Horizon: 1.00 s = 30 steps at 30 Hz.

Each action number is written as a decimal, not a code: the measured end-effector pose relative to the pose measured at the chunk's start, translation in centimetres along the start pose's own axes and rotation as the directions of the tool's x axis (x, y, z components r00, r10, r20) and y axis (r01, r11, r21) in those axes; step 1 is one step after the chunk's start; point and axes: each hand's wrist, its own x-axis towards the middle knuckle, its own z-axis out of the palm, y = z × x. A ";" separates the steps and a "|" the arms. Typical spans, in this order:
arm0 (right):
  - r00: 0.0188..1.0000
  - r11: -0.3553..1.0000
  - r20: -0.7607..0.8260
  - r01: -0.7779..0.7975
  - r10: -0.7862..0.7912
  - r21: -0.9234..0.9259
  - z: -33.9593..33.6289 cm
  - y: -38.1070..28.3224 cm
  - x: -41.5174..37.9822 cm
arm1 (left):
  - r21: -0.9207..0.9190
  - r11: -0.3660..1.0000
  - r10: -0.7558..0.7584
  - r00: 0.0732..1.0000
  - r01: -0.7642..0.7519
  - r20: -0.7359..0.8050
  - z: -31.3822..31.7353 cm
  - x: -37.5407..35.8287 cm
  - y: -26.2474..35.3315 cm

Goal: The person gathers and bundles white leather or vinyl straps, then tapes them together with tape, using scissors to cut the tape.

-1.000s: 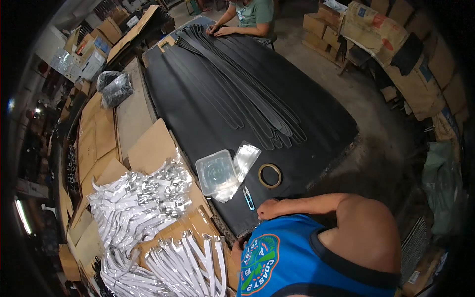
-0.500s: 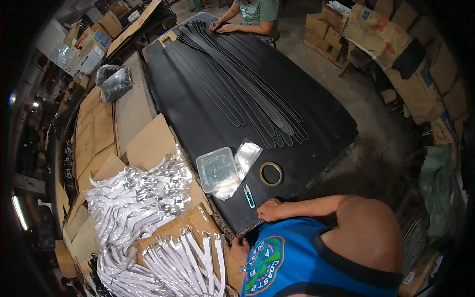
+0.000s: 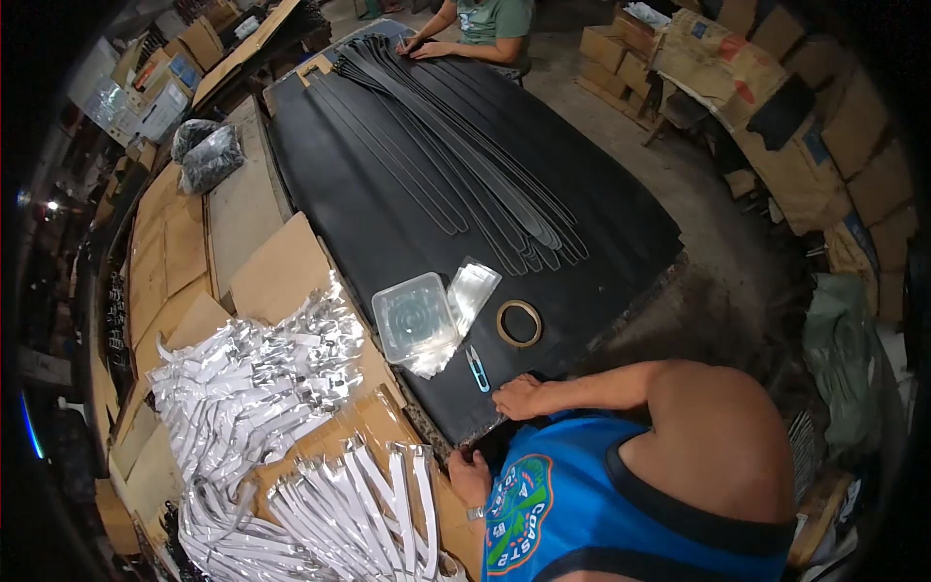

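Note:
My right hand (image 3: 519, 396) rests at the near edge of the black-covered table (image 3: 621, 218), its fingers curled in; what they hold, if anything, is hidden. Just below, my left hand (image 3: 469, 475) is against the table's near corner with bent fingers, and I cannot make out what is in them. Thread snips (image 3: 479, 370) with light-blue handles lie just beyond my right hand. Farther up are a roll of tape (image 3: 519, 323), a clear plastic tub (image 3: 396, 308) and clear plastic sleeves (image 3: 475, 294) partly over it.
Long black straps (image 3: 485, 170) run down the table. Across it, a person in a green shirt (image 3: 493, 21) has both hands at the straps' far end. White straps in clear wrapping (image 3: 257, 373) heap on cardboard at left. Boxes (image 3: 621, 60) stand at upper right.
The whole view has shifted slightly, so things appear a little farther left and up. My hands stay at the table's edge and corner, and the items on the table keep their places.

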 end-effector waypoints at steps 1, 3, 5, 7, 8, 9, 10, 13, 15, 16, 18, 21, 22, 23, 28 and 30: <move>1.000 1.000 0.017 -0.006 0.006 0.003 0.4 0.1 0.0 | -0.002 1.000 0.003 1.000 -0.003 0.001 -0.1 0.0 -0.1; 0.999 1.000 0.049 -0.018 0.018 0.005 -0.4 -0.3 -0.1 | -0.011 1.000 0.013 1.000 -0.013 -0.003 -0.2 -0.2 0.0; 0.998 0.998 0.033 -0.050 0.049 0.028 -0.4 -0.6 -0.4 | -0.011 1.000 0.022 1.000 -0.022 -0.002 -0.4 -0.2 0.0; 0.997 0.996 0.018 -0.079 0.079 0.030 -0.3 -0.7 -0.4 | -0.003 1.000 0.026 1.000 -0.026 0.008 -0.4 -0.3 0.1; 0.996 0.996 -0.002 -0.088 0.088 0.015 -0.2 -0.8 -0.5 | -0.009 0.999 0.044 0.999 -0.044 0.018 -0.4 -0.3 -0.2; 0.995 0.995 -0.022 -0.097 0.097 0.001 -0.1 -0.9 -0.5 | -0.014 0.998 0.062 0.998 -0.061 0.028 -0.2 -0.1 -0.6; 0.994 0.994 -0.041 -0.106 0.106 -0.009 0.2 -1.0 -0.3 | -0.016 0.997 0.079 0.996 -0.079 0.040 -0.1 0.0 -1.0; 0.989 0.989 0.022 -0.145 0.145 -0.039 1.4 -0.3 1.1 | -0.008 0.993 0.114 0.993 -0.114 0.015 -0.1 0.0 -1.1; 0.989 0.992 -0.070 -0.128 0.128 0.009 1.4 -0.7 0.5 | 0.018 0.989 0.145 0.989 -0.145 0.002 -0.3 -0.1 -0.8; 0.991 0.995 -0.095 -0.097 0.097 0.003 1.7 -0.3 0.5 | 0.030 0.987 0.157 0.988 -0.157 -0.005 -0.3 -0.3 -0.6; 0.988 0.998 -0.136 -0.069 0.067 -0.012 1.6 -0.4 0.2 | 0.043 0.982 0.184 0.983 -0.184 0.013 -0.4 -0.2 -0.4; 0.995 0.994 -0.038 -0.095 0.093 -0.055 0.6 -1.1 0.2 | 0.077 0.982 0.172 0.985 -0.173 0.027 -0.6 -0.3 -0.2; 0.997 0.997 -0.054 -0.058 0.056 -0.050 1.0 -0.8 0.5 | 0.086 0.983 0.161 0.986 -0.163 0.031 -0.4 -0.2 -0.1; 0.997 0.999 -0.071 -0.025 0.022 -0.048 1.3 -0.5 0.8 | 0.105 0.978 0.178 0.984 -0.179 0.021 -0.1 -0.1 -0.2; 0.998 0.995 0.024 0.058 -0.056 -0.076 0.8 0.3 0.9 | 0.163 0.981 0.096 0.994 -0.104 0.058 0.6 0.1 0.1; 0.985 0.992 0.128 0.119 -0.114 -0.031 -0.3 0.7 0.7 | 0.171 0.981 0.082 0.994 -0.092 0.066 0.8 0.4 0.3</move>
